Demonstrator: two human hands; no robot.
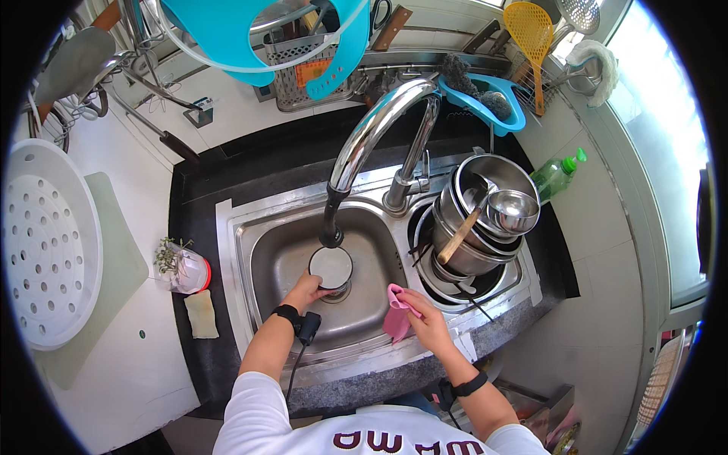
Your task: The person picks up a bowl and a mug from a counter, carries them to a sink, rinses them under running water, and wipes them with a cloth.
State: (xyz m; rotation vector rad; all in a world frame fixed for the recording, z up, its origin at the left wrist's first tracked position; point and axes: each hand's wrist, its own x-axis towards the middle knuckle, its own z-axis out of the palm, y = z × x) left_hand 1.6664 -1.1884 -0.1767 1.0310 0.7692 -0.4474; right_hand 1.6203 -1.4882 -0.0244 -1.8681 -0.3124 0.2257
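Observation:
In the left basin of a steel sink (364, 227), my left hand (307, 289) grips a small round vessel (331, 267) with a pale round face and a dark rim. It sits right below the black spray head (331, 234) of a chrome gooseneck faucet (369, 128). I cannot tell whether water is running. My right hand (425, 321) holds a folded pink cloth (397, 318) over the front edge of the sink, apart from the vessel. The drain (339, 294) shows partly behind my left hand.
Stacked steel pots (475, 247) fill the right basin, with a wooden-handled ladle (460, 234) on top. A green soap bottle (554, 177) stands behind them. Left of the sink are a potted plant (185, 270) and a pale sponge (201, 314). A turquoise bib (341, 34) hangs above.

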